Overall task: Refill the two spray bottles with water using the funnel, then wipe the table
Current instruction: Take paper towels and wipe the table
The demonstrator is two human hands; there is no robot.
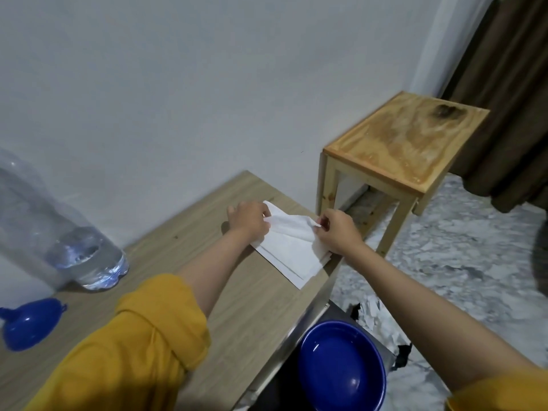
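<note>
Both hands are at the far right end of the table (184,247), on a stack of white paper tissues (292,256) that lies flat near the table's right edge. L hand (247,222) pinches the far-left corner of the top tissue (289,225), fingers curled on it. R hand (338,231) pinches the right corner of the same sheet, thumb + fingers closed on it. Top sheet is lifted off the stack between the two hands, sagging in the middle; the rest of the stack stays flat under it, one corner just over the table edge.

Both forearms are bare, w/ yellow sleeves (142,345) pushed up toward the elbows.

Funnel (28,324): blue, lying on its side at the near left of the table, well apart from the hands. Big clear water bottle (59,229) stands just beyond it, far left, w/ water low in the bottom; top part blurred and cut off by the frame edge. Spray bottles aren't in view.

Off the table: blue bowl (342,369) sits below the table's right edge, near side, on something dark; can't tell what. Small wooden stool (406,143) stands on the marble-pattern floor (459,262) to the far right, against the white wall (207,84). Brown curtain (510,99) hangs at the far right corner.
</note>
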